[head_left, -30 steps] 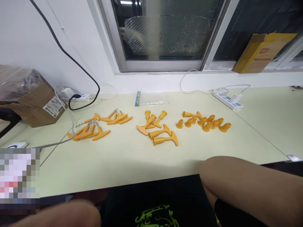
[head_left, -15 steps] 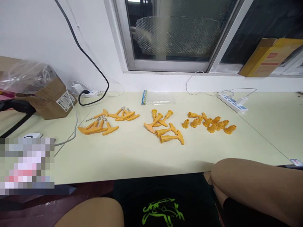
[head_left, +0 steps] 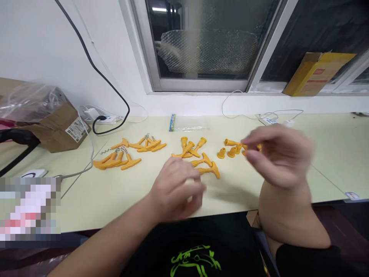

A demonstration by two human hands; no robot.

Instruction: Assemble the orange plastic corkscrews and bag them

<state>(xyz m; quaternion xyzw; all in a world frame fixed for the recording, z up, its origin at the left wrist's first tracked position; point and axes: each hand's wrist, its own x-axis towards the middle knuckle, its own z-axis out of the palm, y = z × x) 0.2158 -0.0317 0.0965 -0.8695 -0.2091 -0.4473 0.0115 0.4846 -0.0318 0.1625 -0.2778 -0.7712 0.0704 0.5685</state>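
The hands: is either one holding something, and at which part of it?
Cannot be told: the left hand and the right hand are blurred over the orange pieces, and no held thing shows clearly.

both hands are up, and both are pretty blurry. the bare left hand (head_left: 177, 188) comes in from the near left on a bare left forearm (head_left: 115, 238) that slants toward the middle. it's palm down, knuckles up, fingers curled under, so i can't tell if the grip is closed on anything. the bare right hand (head_left: 276, 154) sits higher on a right forearm (head_left: 288, 219) that rises steeply from the near right. its wrist is bent, its loosely bent fingers (head_left: 259, 132) point left, and the thumb (head_left: 255, 156) is just below them.
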